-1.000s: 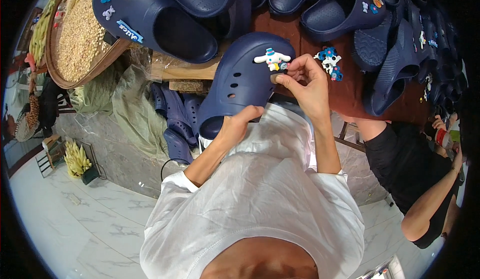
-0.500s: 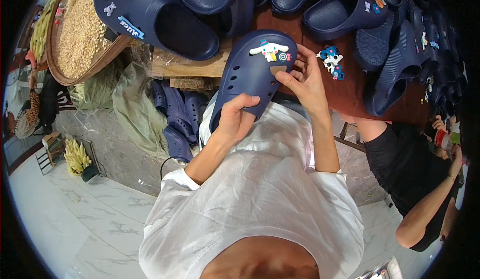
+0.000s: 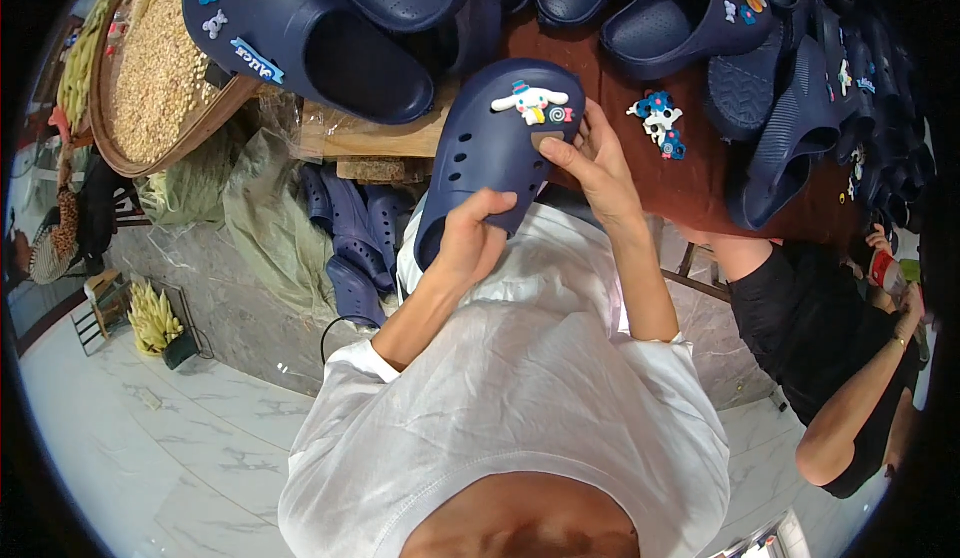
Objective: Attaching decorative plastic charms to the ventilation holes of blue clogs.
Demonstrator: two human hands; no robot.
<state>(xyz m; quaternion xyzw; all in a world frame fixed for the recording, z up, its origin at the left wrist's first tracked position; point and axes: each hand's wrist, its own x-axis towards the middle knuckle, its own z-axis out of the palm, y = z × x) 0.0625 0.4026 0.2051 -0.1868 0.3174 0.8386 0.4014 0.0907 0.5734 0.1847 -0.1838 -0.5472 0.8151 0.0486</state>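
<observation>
A navy blue clog [image 3: 500,128] with vent holes is held up before my chest, toe pointing away. On its toe sit a white long-eared character charm [image 3: 528,102] in a blue hat and a small candy-shaped charm [image 3: 560,115]. My left hand [image 3: 478,228] grips the clog near its foot opening, thumb on top and fingers inside or under it. At the right edge, my right hand [image 3: 598,170] curls round the clog. Its thumb presses beside a small flat brownish piece [image 3: 547,141] on the upper; I cannot tell what that piece is.
Loose blue and white charms [image 3: 658,124] lie on the brown tabletop [image 3: 690,183]. Several navy clogs, including a decorated one [image 3: 310,38], cover the far side. Below left are more clogs [image 3: 350,228], beside a grain-filled basket [image 3: 150,88]. A person in black [image 3: 820,348] is at the right.
The clog and both my hands have shifted slightly left. My right thumb stays by the brownish piece. At the right, the other person's arm has moved a little.
</observation>
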